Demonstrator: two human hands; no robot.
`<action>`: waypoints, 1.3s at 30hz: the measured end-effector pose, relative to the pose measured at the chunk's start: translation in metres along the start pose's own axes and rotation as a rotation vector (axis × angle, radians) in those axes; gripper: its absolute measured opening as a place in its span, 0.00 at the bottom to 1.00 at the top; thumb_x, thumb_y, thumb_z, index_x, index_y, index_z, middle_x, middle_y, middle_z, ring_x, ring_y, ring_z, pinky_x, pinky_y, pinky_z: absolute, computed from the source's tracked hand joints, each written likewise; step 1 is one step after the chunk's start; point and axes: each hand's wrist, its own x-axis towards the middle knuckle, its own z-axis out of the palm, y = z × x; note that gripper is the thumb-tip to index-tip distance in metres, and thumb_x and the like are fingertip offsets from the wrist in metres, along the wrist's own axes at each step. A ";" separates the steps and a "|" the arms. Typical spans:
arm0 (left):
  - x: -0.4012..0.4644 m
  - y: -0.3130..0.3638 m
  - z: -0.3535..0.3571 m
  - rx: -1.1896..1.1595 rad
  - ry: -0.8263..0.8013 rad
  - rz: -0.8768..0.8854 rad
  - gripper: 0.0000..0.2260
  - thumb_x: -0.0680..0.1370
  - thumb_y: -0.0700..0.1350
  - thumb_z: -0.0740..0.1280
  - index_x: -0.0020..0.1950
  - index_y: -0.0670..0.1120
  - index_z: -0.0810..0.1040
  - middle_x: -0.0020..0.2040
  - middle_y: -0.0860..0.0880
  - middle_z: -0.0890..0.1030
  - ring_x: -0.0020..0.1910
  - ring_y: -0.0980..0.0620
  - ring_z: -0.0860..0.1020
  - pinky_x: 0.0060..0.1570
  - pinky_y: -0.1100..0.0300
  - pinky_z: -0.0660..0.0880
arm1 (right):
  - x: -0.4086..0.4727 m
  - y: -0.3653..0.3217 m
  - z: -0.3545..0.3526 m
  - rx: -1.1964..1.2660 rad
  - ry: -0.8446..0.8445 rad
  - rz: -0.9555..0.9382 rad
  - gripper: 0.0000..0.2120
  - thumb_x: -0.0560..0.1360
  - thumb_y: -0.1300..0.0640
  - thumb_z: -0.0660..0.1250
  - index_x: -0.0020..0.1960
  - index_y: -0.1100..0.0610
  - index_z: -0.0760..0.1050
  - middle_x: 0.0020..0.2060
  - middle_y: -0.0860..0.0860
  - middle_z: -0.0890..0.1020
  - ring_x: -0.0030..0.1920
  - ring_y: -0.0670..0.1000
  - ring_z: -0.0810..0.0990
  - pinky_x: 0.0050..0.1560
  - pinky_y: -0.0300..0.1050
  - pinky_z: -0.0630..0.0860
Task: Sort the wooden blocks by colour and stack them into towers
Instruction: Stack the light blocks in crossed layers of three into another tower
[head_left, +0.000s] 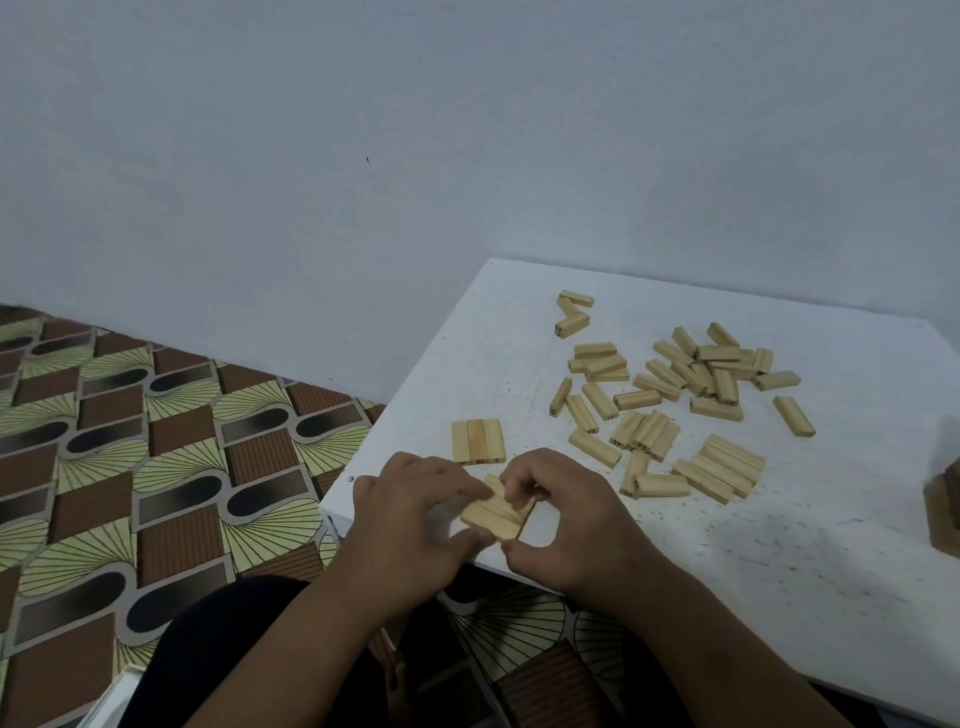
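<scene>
Nearest, at the front-left corner of the white worktop (779, 545), both hands are closed around a small bundle of blocks (498, 512). The left hand (415, 512) pinches it from the left with fingers over the top and the thumb underneath. The right hand (558, 519) curls its fingers onto the bundle's right edge. The bundle is a few pale, unpainted wooden bars pressed side by side, tilted, with a darker end face showing.

Just beyond the hands, a row of three blocks (478, 440) lies flat, edges touching, ends aligned.

Farther back and to the right lies the loose pile of blocks (685, 395), all the same light wood colour, long and rectangular, some with small dark numbers on their ends. They lie at all angles, some overlapping. A few blocks (573, 312) sit apart near the far edge.

A patterned floor (130, 441) lies to the left.
</scene>
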 end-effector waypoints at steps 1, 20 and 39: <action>-0.001 0.000 -0.002 -0.020 -0.019 0.013 0.14 0.66 0.60 0.72 0.51 0.63 0.81 0.54 0.68 0.77 0.60 0.63 0.67 0.57 0.48 0.64 | 0.000 0.000 -0.001 0.012 -0.009 0.003 0.16 0.62 0.61 0.73 0.45 0.50 0.71 0.44 0.48 0.76 0.48 0.53 0.77 0.45 0.53 0.75; -0.004 0.001 -0.012 -0.148 -0.106 -0.105 0.25 0.69 0.49 0.76 0.57 0.63 0.64 0.58 0.69 0.78 0.65 0.60 0.68 0.62 0.52 0.65 | -0.006 0.001 -0.015 -0.255 -0.092 0.148 0.20 0.65 0.49 0.72 0.54 0.43 0.70 0.45 0.43 0.71 0.49 0.41 0.70 0.45 0.31 0.66; 0.025 -0.008 -0.001 -0.390 0.179 -0.209 0.26 0.73 0.42 0.76 0.55 0.62 0.62 0.57 0.65 0.81 0.61 0.72 0.71 0.55 0.71 0.63 | 0.035 0.020 0.008 -0.023 0.151 0.143 0.21 0.74 0.63 0.70 0.64 0.48 0.72 0.58 0.45 0.80 0.62 0.40 0.77 0.59 0.44 0.77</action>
